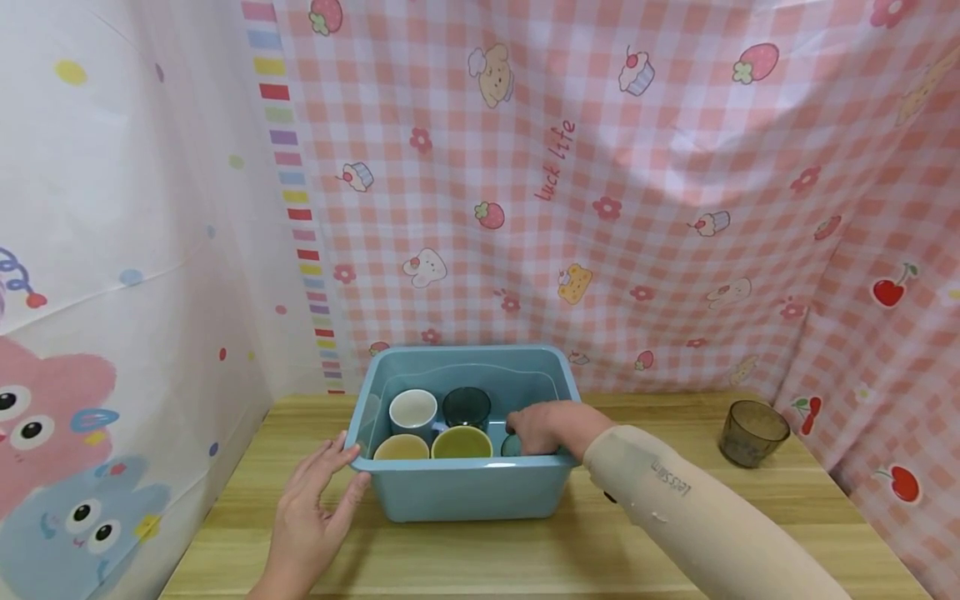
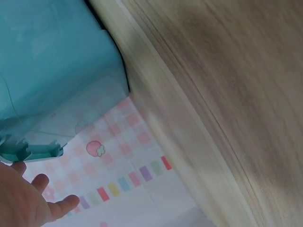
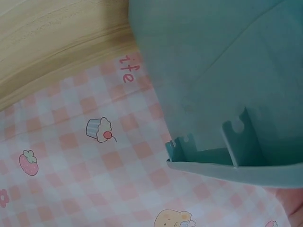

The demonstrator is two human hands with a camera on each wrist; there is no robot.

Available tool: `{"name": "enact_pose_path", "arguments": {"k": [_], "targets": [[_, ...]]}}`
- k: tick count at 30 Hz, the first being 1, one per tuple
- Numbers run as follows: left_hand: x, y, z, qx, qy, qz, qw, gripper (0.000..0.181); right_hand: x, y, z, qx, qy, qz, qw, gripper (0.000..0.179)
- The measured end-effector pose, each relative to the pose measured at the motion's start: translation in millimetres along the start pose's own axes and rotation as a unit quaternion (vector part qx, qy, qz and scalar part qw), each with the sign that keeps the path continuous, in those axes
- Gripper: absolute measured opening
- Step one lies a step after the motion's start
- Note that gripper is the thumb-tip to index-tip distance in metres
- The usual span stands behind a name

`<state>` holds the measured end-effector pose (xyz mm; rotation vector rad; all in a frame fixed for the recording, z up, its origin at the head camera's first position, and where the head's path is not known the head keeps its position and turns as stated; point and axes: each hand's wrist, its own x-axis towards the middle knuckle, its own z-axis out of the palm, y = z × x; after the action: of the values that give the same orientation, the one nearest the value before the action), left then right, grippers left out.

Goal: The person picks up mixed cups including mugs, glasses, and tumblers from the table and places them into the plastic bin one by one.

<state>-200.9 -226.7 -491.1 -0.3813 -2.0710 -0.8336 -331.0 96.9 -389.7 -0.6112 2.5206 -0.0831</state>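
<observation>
A light blue plastic tub (image 1: 472, 492) stands on the table with several cups inside. A white mug (image 1: 413, 410) and a dark glass cup (image 1: 467, 407) sit at its back. In front of them are a cream cup (image 1: 401, 447) and a yellow-green cup (image 1: 462, 443). My right hand (image 1: 542, 427) reaches over the tub's right side and grips a teal glass cup (image 1: 512, 445), mostly hidden by the hand and front rim. My left hand (image 1: 313, 504) touches the tub's left front corner with spread fingers; the left wrist view shows those fingers (image 2: 40, 182) by the rim.
A brown glass cup (image 1: 753, 433) stands alone at the right of the wood-grain table (image 1: 637, 558). Behind the tub hangs a pink checked cloth (image 1: 480, 175). A white printed cloth (image 1: 172, 250) hangs on the left.
</observation>
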Motion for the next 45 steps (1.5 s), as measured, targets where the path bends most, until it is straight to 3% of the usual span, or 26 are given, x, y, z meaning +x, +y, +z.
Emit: {"name": "enact_pose_path", "arguments": {"k": [11,15,20,24,28,33,39,45], "targets": [[2.6,3.1,2.4,0.002,0.001,0.003,1.0,0.05,-2.5,2.0,-1.0,0.002,-0.01,0.002,0.9999,0.06],[2.6,2.7,3.1,0.004,-0.012,-0.01,0.9999,0.048,-3.0,3.4,-1.4,0.0,-0.013,0.006,0.9999,0.061],[4.1,3.3,4.0,0.007,-0.016,-0.016,0.9997,0.045,-4.9,3.1,-2.2,0.005,-0.006,0.004,1.0,0.06],[4.3,2.3,6.2,0.005,-0.001,-0.013,0.9999,0.044,-7.5,1.7,-4.8,0.008,0.011,-0.003,0.9999,0.06],[4.3,1.5,6.6,0.003,0.017,-0.005,0.9998,0.042,-12.6,1.8,-9.4,-0.003,0.042,-0.021,0.9989,0.062],[4.3,3.2,5.4,0.006,0.012,-0.017,0.9998,0.041,-28.0,6.2,-17.0,0.013,0.087,-0.07,0.9936,0.065],[4.3,3.9,6.2,0.008,0.014,-0.014,0.9998,0.04,-59.0,18.6,-23.9,0.034,0.157,-0.137,0.9774,0.066],[3.4,2.3,4.4,0.008,0.008,-0.019,0.9998,0.04,-92.2,36.0,-28.3,0.039,0.234,-0.135,0.962,0.068]]}}
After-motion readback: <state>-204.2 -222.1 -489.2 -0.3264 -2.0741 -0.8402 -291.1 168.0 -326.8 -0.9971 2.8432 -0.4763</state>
